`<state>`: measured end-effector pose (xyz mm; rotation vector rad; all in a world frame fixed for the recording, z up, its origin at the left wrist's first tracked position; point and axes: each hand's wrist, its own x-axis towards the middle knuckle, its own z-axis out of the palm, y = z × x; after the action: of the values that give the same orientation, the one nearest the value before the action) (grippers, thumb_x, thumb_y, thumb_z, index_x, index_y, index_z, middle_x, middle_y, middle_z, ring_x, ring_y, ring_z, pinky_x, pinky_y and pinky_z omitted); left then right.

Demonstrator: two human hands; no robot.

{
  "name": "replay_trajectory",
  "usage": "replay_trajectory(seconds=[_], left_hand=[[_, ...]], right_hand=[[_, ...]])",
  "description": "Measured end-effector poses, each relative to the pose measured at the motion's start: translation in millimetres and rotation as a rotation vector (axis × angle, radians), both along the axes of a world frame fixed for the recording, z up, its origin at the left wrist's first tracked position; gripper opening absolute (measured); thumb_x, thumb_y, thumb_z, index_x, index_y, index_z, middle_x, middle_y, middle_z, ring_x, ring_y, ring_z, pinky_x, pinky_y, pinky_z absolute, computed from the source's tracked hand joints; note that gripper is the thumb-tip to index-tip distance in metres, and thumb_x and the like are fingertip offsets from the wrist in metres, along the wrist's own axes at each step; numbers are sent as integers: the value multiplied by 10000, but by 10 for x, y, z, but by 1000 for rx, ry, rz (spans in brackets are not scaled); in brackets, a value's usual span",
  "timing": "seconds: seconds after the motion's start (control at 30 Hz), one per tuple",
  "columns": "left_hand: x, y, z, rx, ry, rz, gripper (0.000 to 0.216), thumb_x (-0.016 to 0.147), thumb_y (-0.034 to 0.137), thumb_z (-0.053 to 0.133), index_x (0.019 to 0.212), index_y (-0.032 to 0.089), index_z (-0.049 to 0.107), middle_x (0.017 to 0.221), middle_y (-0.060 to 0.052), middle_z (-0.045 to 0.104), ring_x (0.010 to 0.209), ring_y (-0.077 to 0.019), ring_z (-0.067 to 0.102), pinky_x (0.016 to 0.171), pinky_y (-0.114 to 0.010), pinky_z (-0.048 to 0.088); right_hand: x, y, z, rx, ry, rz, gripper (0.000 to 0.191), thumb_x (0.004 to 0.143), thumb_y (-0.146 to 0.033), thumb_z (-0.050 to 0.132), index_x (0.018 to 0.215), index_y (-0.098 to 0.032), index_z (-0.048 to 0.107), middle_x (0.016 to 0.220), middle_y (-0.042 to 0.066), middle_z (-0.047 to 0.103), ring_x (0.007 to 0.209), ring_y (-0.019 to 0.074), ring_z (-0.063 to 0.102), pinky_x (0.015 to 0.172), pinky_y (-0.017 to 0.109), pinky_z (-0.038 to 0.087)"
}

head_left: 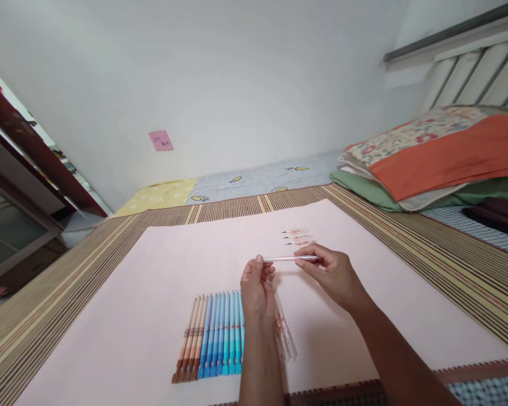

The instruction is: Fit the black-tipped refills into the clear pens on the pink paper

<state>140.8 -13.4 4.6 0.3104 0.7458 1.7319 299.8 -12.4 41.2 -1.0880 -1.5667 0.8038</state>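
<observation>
My left hand (257,285) pinches one end of a slim, pale translucent pen (284,258). At its other end, the fingers of my right hand (328,273) are closed round it, so the pen lies level above the pink sheet (152,276). Below and left of my left forearm, brown pens (191,335) and blue and teal pens (219,332) lie in a neat row, its right part hidden by my arm. Several clear pens with red marks (285,332) show right of that wrist. Three short pale pieces with thin dark tips (300,237) lie beyond my right hand.
The sheet rests on a striped mat (105,248) on a bed-like surface. Folded orange and floral bedding (444,152) is stacked at the right. A pale wall (254,84) with a pink note (161,140) stands behind, and a radiator (478,73) at upper right.
</observation>
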Motion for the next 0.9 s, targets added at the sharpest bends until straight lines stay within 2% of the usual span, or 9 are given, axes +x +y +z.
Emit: replay_trajectory(seconds=[0.2,0.33,0.43,0.5,0.57,0.63,0.73,0.83,0.9], left_hand=[[-23,-1,-2,4,12,-37,299,653,311,900,742,121,687,669,-22,694,555,-74,620,549,-152,478],[-47,-34,14,54,-33,-138,277,700,173,832,961,126,749,960,-100,762,810,-137,705,698,-201,540],[-48,-72,42,133,-90,-229,356,713,107,772,1062,166,743,1210,-131,717,1043,-204,688,833,-271,559],[-31,-82,52,175,-124,-256,388,734,123,762,1114,193,726,1291,-130,680,1124,-230,662,882,-305,559],[-5,-68,39,135,-142,-225,321,772,194,779,1089,182,725,1219,-134,707,1069,-221,682,860,-297,567],[17,-32,6,24,-145,-152,195,794,260,795,934,141,731,973,-113,745,876,-178,712,765,-252,575],[24,20,-43,-94,-154,-68,165,786,216,804,725,118,686,687,-46,673,636,-110,657,633,-189,545],[3,15,-39,-52,-178,-71,75,753,114,782,794,116,719,761,-55,703,687,-108,669,651,-182,541],[-12,-17,-11,11,-173,-117,204,712,76,767,906,136,743,921,-81,738,812,-140,697,705,-207,553]], right_hand=[[33,10,-25,-72,9,47,221,794,-402,713,860,-193,744,780,19,702,690,158,591,601,257,452],[48,46,-68,-121,44,18,258,771,-428,724,839,-179,738,705,7,657,627,138,545,569,254,422],[45,68,-96,-182,75,28,291,756,-453,729,834,-172,731,604,-15,588,568,125,497,526,247,381],[33,72,-108,-191,89,27,304,750,-460,733,840,-170,728,605,-15,582,565,124,490,522,248,377],[15,67,-112,-180,93,17,303,749,-457,737,849,-171,729,650,-4,608,591,127,504,541,252,395],[-8,58,-112,-166,88,11,292,755,-448,736,857,-174,730,698,5,632,617,129,517,561,253,409],[-36,52,-114,-167,76,10,271,765,-435,727,854,-179,727,709,4,635,623,128,517,565,252,406],[-39,65,-130,-198,80,3,279,763,-443,720,855,-180,723,656,-6,610,590,128,503,543,256,386],[-32,77,-141,-210,88,0,295,757,-454,720,858,-177,724,621,-12,589,568,128,485,524,258,365]])
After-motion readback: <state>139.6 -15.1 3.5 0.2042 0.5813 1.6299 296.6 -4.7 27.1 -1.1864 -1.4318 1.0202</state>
